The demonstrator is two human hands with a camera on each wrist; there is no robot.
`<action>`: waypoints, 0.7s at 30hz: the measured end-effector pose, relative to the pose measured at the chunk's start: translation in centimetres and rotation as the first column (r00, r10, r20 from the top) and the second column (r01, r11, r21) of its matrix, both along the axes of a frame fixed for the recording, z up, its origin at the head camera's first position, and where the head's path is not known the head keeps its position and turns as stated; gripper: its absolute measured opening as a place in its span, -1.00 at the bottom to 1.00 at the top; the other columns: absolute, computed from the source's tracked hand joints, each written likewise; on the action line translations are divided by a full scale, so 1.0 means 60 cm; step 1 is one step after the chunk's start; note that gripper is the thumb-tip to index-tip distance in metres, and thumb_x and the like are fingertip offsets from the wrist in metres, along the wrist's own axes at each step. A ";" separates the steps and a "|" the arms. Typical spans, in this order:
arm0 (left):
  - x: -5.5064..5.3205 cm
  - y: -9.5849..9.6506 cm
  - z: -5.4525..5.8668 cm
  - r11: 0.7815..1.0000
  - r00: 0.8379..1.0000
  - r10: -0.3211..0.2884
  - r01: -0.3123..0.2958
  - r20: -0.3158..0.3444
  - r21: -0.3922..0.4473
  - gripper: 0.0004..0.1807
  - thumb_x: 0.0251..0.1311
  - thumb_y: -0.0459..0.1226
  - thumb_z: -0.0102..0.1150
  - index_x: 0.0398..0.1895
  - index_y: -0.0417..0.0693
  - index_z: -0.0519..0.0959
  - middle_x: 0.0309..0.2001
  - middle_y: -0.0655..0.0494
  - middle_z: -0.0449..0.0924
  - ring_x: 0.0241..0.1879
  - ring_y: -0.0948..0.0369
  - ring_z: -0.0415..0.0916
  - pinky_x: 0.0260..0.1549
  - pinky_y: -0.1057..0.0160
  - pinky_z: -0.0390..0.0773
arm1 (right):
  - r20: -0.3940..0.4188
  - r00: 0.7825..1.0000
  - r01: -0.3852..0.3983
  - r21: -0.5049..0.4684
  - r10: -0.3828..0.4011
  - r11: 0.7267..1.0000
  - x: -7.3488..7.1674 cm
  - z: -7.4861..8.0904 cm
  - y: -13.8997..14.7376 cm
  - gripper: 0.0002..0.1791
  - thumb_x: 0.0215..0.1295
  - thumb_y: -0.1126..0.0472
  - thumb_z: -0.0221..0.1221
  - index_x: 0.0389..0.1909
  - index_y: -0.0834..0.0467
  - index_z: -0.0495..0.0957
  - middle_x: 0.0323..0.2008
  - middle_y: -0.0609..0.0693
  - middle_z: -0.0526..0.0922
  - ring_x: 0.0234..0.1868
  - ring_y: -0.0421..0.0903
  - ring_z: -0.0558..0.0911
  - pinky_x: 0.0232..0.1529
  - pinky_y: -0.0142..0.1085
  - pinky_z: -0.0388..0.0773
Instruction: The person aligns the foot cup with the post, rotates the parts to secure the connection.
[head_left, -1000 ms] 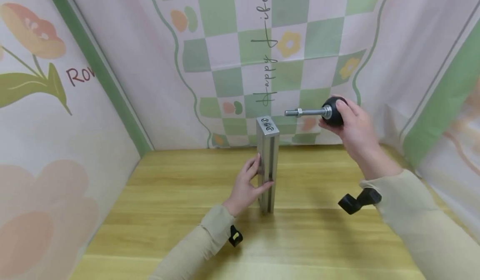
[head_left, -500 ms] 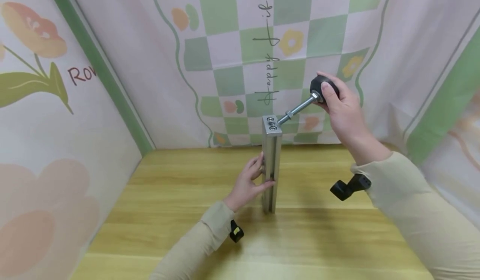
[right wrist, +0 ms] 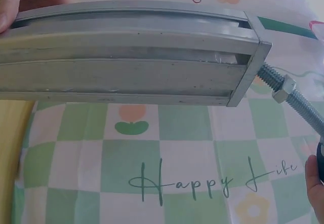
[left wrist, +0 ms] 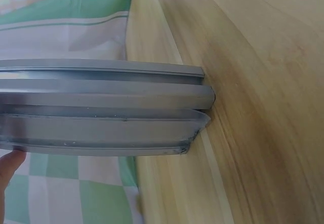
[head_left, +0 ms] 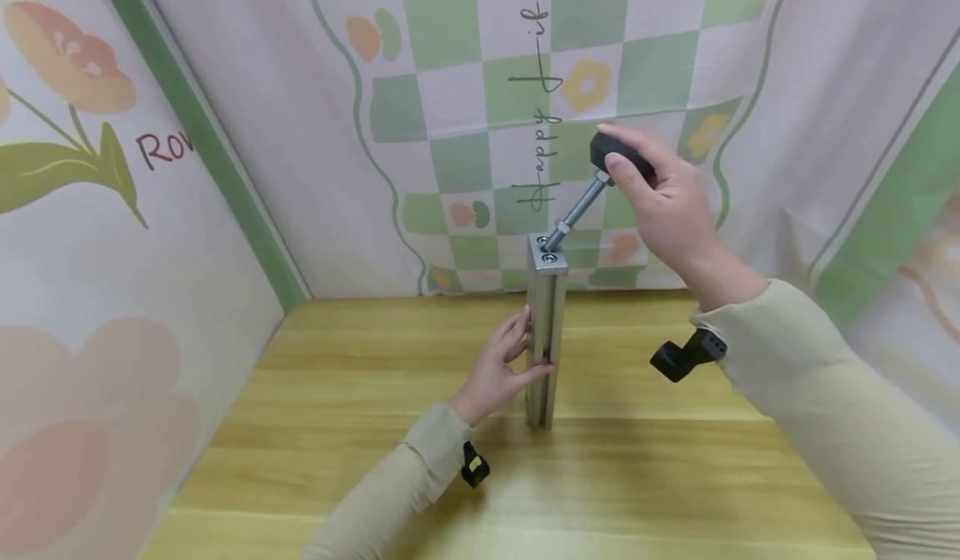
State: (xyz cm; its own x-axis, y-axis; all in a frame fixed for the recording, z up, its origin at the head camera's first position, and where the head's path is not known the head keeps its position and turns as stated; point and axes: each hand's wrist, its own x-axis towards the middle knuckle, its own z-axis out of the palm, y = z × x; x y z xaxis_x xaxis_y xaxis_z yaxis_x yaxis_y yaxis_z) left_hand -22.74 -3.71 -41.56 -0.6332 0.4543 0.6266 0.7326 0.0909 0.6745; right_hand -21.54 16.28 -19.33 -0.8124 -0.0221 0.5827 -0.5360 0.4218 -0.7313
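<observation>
An aluminium profile [head_left: 544, 335] stands upright on the wooden table, its slotted side also filling much of the left wrist view. On its top sits an end plate [head_left: 553, 267] with screws. My left hand [head_left: 498, 368] grips the profile about halfway up, thumb on the near side. In my right hand [head_left: 667, 202] is the black base of a leveling foot [head_left: 577, 207], pinched between thumb and fingers. Its threaded rod slants down to the left, the tip at the middle of the end plate. A hex nut [right wrist: 284, 89] sits partway along the rod.
The wooden table [head_left: 360, 360] spreads around the profile. Printed cloth [head_left: 450, 110] hangs at the back, with more cloth on both sides. Black wrist mounts [head_left: 686, 355] jut out below both sleeves.
The right hand has moved left and tilted the leveling foot from level to a steep slant, bringing its rod tip onto the end plate. The left hand keeps its grip on the profile.
</observation>
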 end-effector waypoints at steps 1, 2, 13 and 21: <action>0.000 0.000 0.000 1.000 1.000 -0.003 0.003 0.002 0.006 0.07 0.04 -0.45 0.31 0.47 0.27 -0.14 0.33 -0.23 0.15 0.25 -0.11 0.28 0.21 0.17 0.44 | -0.011 1.000 -0.008 0.025 0.008 1.000 0.000 0.001 -0.002 -0.58 0.44 0.05 -0.02 0.28 -0.05 0.40 0.28 0.06 0.40 -0.06 -0.22 0.44 -0.18 -0.56 0.40; -0.001 0.000 0.000 1.000 1.000 -0.006 0.006 0.001 0.009 0.07 0.03 -0.45 0.31 0.47 0.27 -0.14 0.33 -0.24 0.15 0.25 -0.12 0.28 0.21 0.15 0.45 | -0.022 1.000 -0.015 0.048 0.016 0.999 -0.001 0.002 -0.004 -0.58 0.44 0.06 -0.02 0.28 -0.04 0.40 0.28 0.04 0.40 -0.08 -0.24 0.43 -0.19 -0.56 0.40; -0.004 0.002 -0.002 1.000 1.000 -0.011 0.011 -0.030 0.015 0.15 0.00 -0.48 0.32 0.44 0.46 -0.20 0.34 -0.26 0.13 0.23 -0.14 0.29 0.22 0.24 0.42 | -0.099 0.992 -0.061 0.145 0.076 0.988 -0.005 0.011 -0.007 -0.61 0.43 0.16 0.00 0.25 0.05 0.44 0.25 0.05 0.43 -0.17 -0.30 0.44 -0.29 -0.58 0.38; -0.002 0.003 0.000 1.000 0.999 -0.017 0.018 -0.043 0.014 0.16 0.00 -0.49 0.32 0.43 0.49 -0.22 0.33 -0.27 0.13 0.23 -0.16 0.29 0.20 0.17 0.45 | -0.270 0.944 -0.086 0.350 0.188 0.933 0.000 0.029 -0.014 -0.62 0.36 0.28 0.08 0.18 0.16 0.49 0.24 0.07 0.47 0.29 -0.06 0.39 0.32 -0.27 0.36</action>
